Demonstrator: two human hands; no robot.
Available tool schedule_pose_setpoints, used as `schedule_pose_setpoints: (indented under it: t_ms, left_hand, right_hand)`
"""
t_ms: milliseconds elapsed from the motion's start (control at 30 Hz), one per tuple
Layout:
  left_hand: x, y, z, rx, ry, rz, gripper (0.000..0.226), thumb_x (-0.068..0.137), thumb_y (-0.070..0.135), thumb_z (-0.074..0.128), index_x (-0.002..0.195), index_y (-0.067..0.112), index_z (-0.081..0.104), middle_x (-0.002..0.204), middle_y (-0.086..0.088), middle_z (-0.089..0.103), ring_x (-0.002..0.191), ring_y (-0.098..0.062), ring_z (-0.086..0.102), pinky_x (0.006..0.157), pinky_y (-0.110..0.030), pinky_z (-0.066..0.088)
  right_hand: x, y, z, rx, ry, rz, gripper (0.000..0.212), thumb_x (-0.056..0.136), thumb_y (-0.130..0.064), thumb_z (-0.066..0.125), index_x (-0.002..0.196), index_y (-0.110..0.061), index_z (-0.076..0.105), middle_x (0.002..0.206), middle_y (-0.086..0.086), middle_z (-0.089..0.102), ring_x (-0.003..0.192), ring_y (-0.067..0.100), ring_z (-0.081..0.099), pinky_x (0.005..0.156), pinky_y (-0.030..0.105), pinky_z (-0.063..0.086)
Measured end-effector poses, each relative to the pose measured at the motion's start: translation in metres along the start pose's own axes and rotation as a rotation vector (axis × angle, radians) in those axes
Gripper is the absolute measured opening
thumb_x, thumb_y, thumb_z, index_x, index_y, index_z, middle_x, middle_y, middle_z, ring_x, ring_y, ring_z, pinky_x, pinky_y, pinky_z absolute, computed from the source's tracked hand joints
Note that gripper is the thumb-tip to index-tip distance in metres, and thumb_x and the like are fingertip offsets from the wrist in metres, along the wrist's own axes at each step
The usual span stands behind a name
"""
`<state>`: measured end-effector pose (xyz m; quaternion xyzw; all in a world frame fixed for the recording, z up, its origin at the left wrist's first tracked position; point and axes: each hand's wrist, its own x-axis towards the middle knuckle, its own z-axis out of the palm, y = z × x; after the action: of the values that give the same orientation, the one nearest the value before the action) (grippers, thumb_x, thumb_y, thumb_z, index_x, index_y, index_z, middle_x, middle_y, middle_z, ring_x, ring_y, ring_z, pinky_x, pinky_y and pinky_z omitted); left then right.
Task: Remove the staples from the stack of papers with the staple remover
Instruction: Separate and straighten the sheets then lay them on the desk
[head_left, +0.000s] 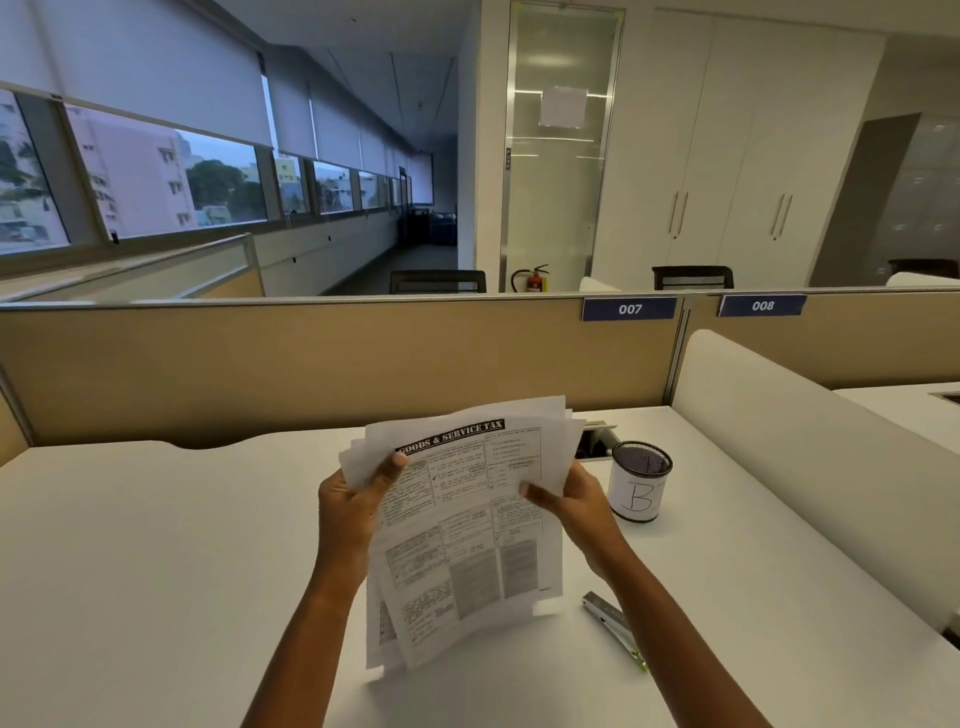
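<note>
Head view, single frame.

- Loose stack of white printed papers (467, 525), top sheet headed "GOODS & SERVICE TAX", is held up over the white desk (156, 571), centre of view. Sheets are fanned and uneven. I cannot tell whether the lower edges touch the desk.
- Left hand (348, 506) grips the stack's left edge, thumb across the front near the top corner and fingers hidden behind the paper.
- Right hand (576, 504) pinches the right edge, thumb on the printed face and fingers behind.
- Slim silver metal staple remover (613, 626) lies flat on the desk, untouched, just beside the outer side of the right forearm. Its near end shows a yellowish tip.
- Black mesh pen cup wrapped in white paper marked "B" (640, 488) stands on the desk, right of the right hand and apart from it.
- Open cable port (597, 441) in the desk is partly hidden by the papers.
- Beige fabric partition (311, 364) closes the far edge of the desk and carries blue labels "007" (629, 309) and "008" (762, 305).
- White padded side divider (779, 441) runs along the right.
- I cannot make out any staples at this size.
</note>
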<state>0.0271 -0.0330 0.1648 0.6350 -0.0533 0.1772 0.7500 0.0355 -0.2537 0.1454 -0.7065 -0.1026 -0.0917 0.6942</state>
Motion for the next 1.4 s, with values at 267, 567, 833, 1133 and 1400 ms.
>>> schedule_pose_setpoints:
  t_ms: [267,567,833,1133,1400]
  left_hand:
    - [-0.02,-0.031,-0.017,0.162,-0.104,-0.164,0.085,0.029,0.084,0.057,0.087,0.022,0.061,0.081,-0.003,0.066,0.076,-0.025,0.064,0.058,-0.032,0.053]
    - [-0.023,-0.044,-0.018,0.056,0.023,-0.185,0.026,0.09,0.034,0.034,0.086,0.031,0.059,0.084,-0.003,0.067,0.077,-0.026,0.065,0.059,-0.034,0.053]
    - [-0.023,-0.046,-0.013,0.039,0.004,-0.234,0.03,0.09,0.04,0.029,0.089,0.032,0.058,0.086,-0.005,0.067,0.075,-0.025,0.066,0.055,-0.032,0.056]
    - [-0.027,-0.052,-0.011,0.006,-0.004,-0.323,0.04,0.09,0.047,0.021,0.087,0.035,0.06,0.084,-0.001,0.069,0.075,-0.022,0.067,0.056,-0.033,0.055]
    - [-0.03,-0.053,-0.012,0.017,0.02,-0.308,0.035,0.092,0.04,0.026,0.089,0.031,0.06,0.085,-0.006,0.067,0.078,-0.027,0.064,0.065,-0.038,0.053]
  right_hand:
    - [-0.011,0.027,0.003,0.022,0.074,0.095,0.015,0.086,-0.014,0.055,0.094,-0.024,0.063,0.093,-0.005,0.069,0.078,0.008,0.069,0.06,0.018,0.055]
    - [-0.021,0.047,0.0,-0.276,0.188,0.129,0.015,0.082,-0.008,0.062,0.096,-0.004,0.062,0.097,0.011,0.068,0.083,0.024,0.062,0.071,0.031,0.054]
    - [-0.021,0.047,-0.002,-0.205,0.41,0.101,0.007,0.081,-0.009,0.064,0.085,-0.013,0.061,0.086,0.006,0.066,0.075,0.02,0.063,0.067,0.026,0.052]
    - [-0.019,0.049,-0.008,-0.109,0.429,0.155,0.015,0.082,-0.007,0.062,0.071,-0.016,0.06,0.08,0.007,0.064,0.078,0.027,0.06,0.074,0.038,0.051]
    - [-0.013,0.045,-0.01,-0.07,0.393,0.211,0.01,0.085,-0.01,0.058,0.075,-0.009,0.058,0.079,0.013,0.064,0.067,0.023,0.058,0.059,0.027,0.047]
